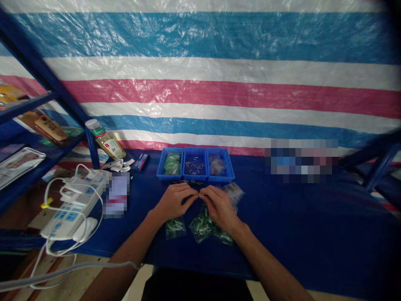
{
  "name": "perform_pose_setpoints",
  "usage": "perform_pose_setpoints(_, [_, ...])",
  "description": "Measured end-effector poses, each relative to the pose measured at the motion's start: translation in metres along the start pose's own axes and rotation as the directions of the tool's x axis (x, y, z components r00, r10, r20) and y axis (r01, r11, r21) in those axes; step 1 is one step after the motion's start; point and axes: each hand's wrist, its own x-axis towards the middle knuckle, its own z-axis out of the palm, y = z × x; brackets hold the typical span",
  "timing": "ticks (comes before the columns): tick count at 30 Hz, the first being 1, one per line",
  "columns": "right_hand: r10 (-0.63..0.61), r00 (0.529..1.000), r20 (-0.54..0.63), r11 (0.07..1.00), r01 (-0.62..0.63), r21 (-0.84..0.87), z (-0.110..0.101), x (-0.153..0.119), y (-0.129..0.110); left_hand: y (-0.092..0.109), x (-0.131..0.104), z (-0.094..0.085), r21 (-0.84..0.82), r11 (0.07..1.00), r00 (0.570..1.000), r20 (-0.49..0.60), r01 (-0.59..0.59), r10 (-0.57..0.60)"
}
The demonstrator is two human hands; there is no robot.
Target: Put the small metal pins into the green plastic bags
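My left hand (174, 200) and my right hand (221, 207) meet above the blue table, fingertips pinched on a small thin rod (200, 195). It is too small for me to make out its exact kind. Just beyond the hands lie several dark slender rods (192, 182), partly hidden by my fingers. Below the hands are clear bags of green pieces (200, 225), one partly under my right hand. Another clear bag (233, 192) lies beside the right knuckles. Behind stands a blue three-part bin (184, 179) with green bags, loose metal rods and clear small bags.
At left, a white power strip (67, 215) trails cables, one crossing near my left forearm. A bottle (108, 142), a small blue box (140, 162) and a blurred-out item (117, 195) stand nearby. Blue shelving (56, 94) rises at left; striped sheeting (213, 96) hangs behind.
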Motion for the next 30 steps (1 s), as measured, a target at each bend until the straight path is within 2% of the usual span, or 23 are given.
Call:
perform_pose_setpoints(10, [0.011, 0.999, 0.031, 0.999, -0.009, -0.043, -0.0006, 0.0001, -0.0009, 0.0009, 0.0005, 0.0012, -0.003, 0.999, 0.999, -0.006, -0.035, 0.035])
perform_pose_setpoints(17, [0.052, 0.997, 0.049, 0.989, -0.045, -0.139, -0.0012, 0.0006, 0.0011, 0.0021, 0.0013, -0.0005, 0.016, 0.999, 0.999, -0.014, -0.031, 0.031])
perform_pose_setpoints(30, [0.044, 0.998, -0.032, 0.995, -0.047, -0.085, -0.0039, 0.0005, 0.0028, 0.0001, 0.0024, -0.0053, 0.014, 1.000, 0.998, -0.061, -0.009, 0.009])
